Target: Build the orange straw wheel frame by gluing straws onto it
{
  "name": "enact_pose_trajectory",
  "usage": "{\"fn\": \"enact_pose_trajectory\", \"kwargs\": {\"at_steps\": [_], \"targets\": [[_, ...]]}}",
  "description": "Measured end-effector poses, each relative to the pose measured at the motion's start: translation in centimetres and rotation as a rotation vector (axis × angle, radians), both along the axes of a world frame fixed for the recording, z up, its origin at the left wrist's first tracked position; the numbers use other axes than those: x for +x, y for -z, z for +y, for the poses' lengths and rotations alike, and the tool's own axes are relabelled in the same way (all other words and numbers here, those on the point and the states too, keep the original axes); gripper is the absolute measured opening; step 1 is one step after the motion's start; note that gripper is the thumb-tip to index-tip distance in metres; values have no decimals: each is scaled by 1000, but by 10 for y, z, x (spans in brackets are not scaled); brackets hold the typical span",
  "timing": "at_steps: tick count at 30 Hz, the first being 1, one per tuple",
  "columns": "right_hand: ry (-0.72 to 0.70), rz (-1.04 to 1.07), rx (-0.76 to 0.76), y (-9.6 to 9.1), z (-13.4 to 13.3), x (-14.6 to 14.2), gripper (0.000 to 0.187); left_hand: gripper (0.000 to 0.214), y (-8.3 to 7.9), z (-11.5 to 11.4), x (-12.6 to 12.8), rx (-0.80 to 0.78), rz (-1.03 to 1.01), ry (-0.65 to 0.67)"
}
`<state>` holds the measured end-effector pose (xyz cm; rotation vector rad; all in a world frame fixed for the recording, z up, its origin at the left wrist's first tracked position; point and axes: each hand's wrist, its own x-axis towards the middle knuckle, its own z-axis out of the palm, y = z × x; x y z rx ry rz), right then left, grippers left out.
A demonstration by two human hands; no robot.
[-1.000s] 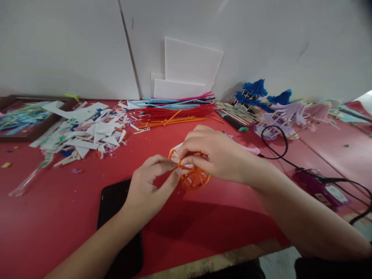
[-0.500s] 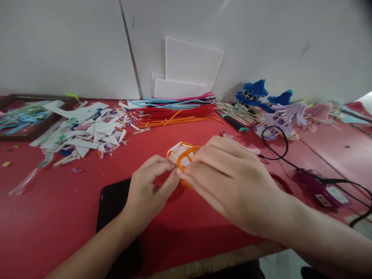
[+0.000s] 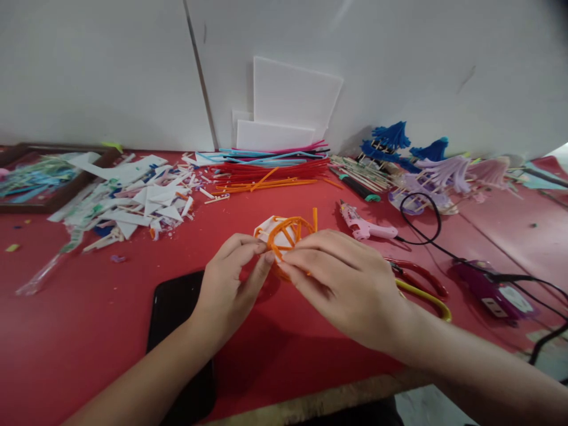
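Note:
Between my hands is a small craft frame (image 3: 290,228) of orange strips bent into a ring with crossing spokes, over a white angular base (image 3: 265,225). My left hand (image 3: 235,278) pinches its left edge between thumb and forefinger. From the right, my right hand (image 3: 341,278) grips the frame with closed fingers, hiding its lower right part. One orange strip end (image 3: 315,219) stands up above my right fingers. Behind that hand lies a pink glue gun (image 3: 366,225), and red-and-yellow-handled pliers (image 3: 426,290) are partly covered by my right wrist.
A black phone (image 3: 175,307) lies under my left forearm. White scraps (image 3: 146,201) heap at left beside a framed tray (image 3: 48,204). Coloured strips (image 3: 270,171) lie at the back. Small blue and lilac roofed models (image 3: 439,171) stand at right, near a purple power strip (image 3: 483,290) with black cable.
My right hand has moved down and slightly back, uncovering the glue gun, more of the pliers and the upright orange strip end. My left hand keeps its pinch on the frame.

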<state>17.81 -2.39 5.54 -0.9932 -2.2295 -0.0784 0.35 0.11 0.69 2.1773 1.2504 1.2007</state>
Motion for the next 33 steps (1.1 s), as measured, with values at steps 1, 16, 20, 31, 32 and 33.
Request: {"fn": "enact_pose_trajectory", "kwargs": {"at_steps": [1,16,20,31,32,33], "targets": [[1,8,0,1,1,0,17,13,0,0,0,2,-1,4],[-96,20,12,13,-5,-3,19,11,0,-3,-1,54,-15,-33],[-99,-9,2,12,-8,-8,17,11,0,-2,-2,72,6,-23],[640,12,-381,43,54,144,39,10,-3,-2,-3,97,-11,-48],[683,-30,-395,53,58,155,45,10,-3,-3,-3,108,-12,-45],[700,-69,-411,62,61,161,50,9,-2,-3,-2,120,-12,-39]]}}
